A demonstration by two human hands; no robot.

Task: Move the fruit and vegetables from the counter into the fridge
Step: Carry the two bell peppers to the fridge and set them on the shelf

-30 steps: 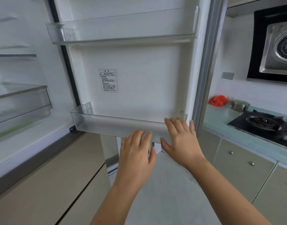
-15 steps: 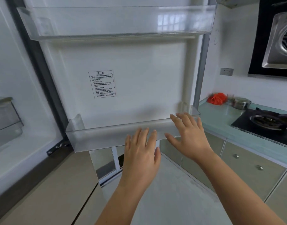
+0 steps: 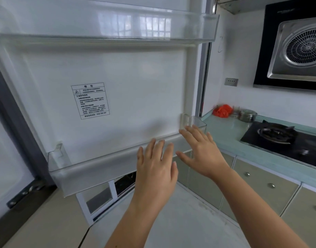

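The open fridge door [image 3: 128, 90] fills the left and centre of the head view, its white inner panel facing me. Two clear door bins hang on it, an upper one [image 3: 118, 31] and a lower one [image 3: 92, 169], both with nothing in them. My left hand [image 3: 156, 169] is held flat with straight fingers in front of the lower bin's right part. My right hand [image 3: 201, 151] is also flat and spread, at the bin's right end near the door edge. Neither hand holds anything. No fruit or vegetables show.
A pale green counter [image 3: 223, 133] runs along the right wall with a red bag [image 3: 222, 110], a steel pot [image 3: 247, 115] and a black gas hob [image 3: 282, 138]. A range hood [image 3: 296, 49] hangs above. Beige cabinet doors [image 3: 257, 192] stand below.
The fridge door has swung further toward the counter and the fridge interior has left the view. Both hands have stayed flat at the lower bin, moving right with the door.
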